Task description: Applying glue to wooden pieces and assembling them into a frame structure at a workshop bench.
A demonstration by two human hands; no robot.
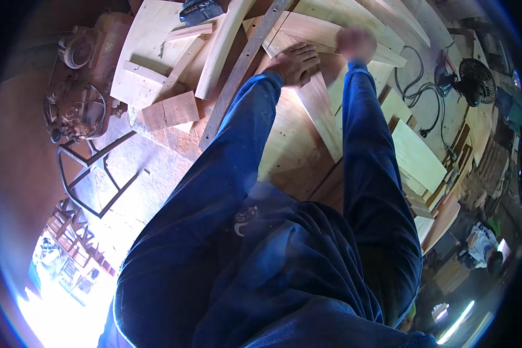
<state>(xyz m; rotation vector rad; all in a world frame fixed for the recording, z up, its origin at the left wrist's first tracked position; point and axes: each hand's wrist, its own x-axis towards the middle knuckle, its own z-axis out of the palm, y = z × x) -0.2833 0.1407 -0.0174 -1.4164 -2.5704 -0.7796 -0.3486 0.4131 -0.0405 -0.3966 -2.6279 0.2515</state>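
Note:
My left hand (297, 65) lies over a pale wooden board (322, 113) that runs slantwise across the bench. Its fingers are side by side and bent over the board, pressing on it. My right hand (356, 43) is farther to the right, above a second wooden strip (319, 32) that meets the slanted board near my left hand. Motion smears the right hand, so its fingers and anything in them cannot be made out. A dark straight bar with holes (238, 75) stretches along the left of my left hand.
Wood offcuts (171, 111) and a dark tool (200, 11) lie at the far left. More boards (417, 153) are stacked on the right, near a black cable (414, 87) and a small fan (477, 82). A rusty machine (75, 107) and a metal frame (101, 174) are on the left.

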